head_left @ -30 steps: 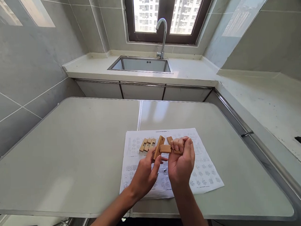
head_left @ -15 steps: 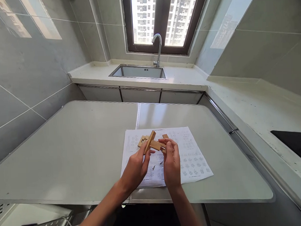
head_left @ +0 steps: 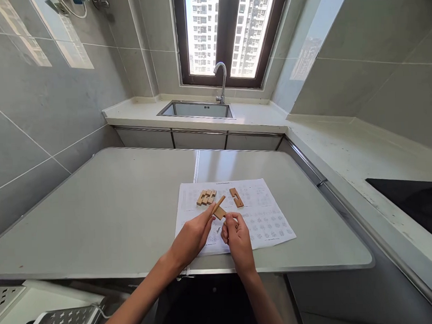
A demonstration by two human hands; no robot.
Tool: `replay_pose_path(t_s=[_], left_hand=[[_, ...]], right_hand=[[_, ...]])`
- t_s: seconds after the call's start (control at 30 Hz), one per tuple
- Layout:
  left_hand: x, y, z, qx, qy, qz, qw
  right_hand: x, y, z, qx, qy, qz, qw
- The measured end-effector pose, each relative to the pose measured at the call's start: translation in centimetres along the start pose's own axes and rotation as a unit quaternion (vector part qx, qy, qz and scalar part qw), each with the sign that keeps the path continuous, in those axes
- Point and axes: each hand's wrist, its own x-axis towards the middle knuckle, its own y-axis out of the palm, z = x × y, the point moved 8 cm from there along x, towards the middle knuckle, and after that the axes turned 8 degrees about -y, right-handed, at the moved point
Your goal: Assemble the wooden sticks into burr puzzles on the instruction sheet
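Between my hands, above the paper, are flat wooden puzzle pieces (head_left: 219, 213) that cross each other. My left hand (head_left: 194, 233) is closed on the upright one, gripping it between thumb and fingers. My right hand (head_left: 238, 239) pinches the near end of the crossing piece, its fingers curled under. On the printed sheet (head_left: 271, 226) just beyond lies a cluster of notched wooden blocks (head_left: 206, 197). A flat wooden piece with a cut-out (head_left: 236, 197) rests on the sheet to the right of it. A small dark scrap by my fingers is too small to name.
The sheet lies on a pale table (head_left: 97, 213) with rounded corners. Beyond its far edge are a counter with a sink (head_left: 196, 109) and a faucet (head_left: 221, 81). A counter with a black cooktop (head_left: 408, 202) runs along the right. A perforated metal rack (head_left: 62, 323) stands lower left.
My right hand has moved down and closed its fingers tighter near the crossing piece. The cut-out piece and the block cluster now show uncovered on the sheet. The view has tilted and shifted slightly.
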Motion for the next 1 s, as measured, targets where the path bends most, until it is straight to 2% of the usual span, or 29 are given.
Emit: replay_pose_path(t_s=[0.17, 0.33, 0.5, 0.7, 0.9, 1.0], left_hand=[[-1.2, 0.5, 1.2, 0.002, -0.006, -0.003, 1.000], [-2.0, 0.9, 3.2, 0.008, -0.019, 0.002, 1.000], [-2.5, 1.3, 3.9, -0.021, -0.004, 0.020, 1.000], [-3.0, 2.5, 2.8, -0.014, 0.034, 0.060, 0.997], [-3.8, 2.9, 3.1, 0.008, 0.055, 0.003, 0.998], [-4.1, 2.9, 2.3, 0.014, 0.075, -0.013, 0.997]], right_hand=[[-1.4, 0.0, -1.7, 0.055, 0.040, 0.073, 0.995], [-3.0, 0.7, -2.4, 0.102, 0.097, 0.167, 0.976], [-3.5, 0.7, -3.0, 0.099, 0.103, 0.155, 0.978], [-3.6, 1.1, -3.8, 0.109, 0.094, 0.140, 0.980], [-4.1, 1.0, -4.3, 0.110, 0.094, 0.148, 0.978], [-4.4, 0.9, -3.9, 0.110, 0.085, 0.148, 0.979]])
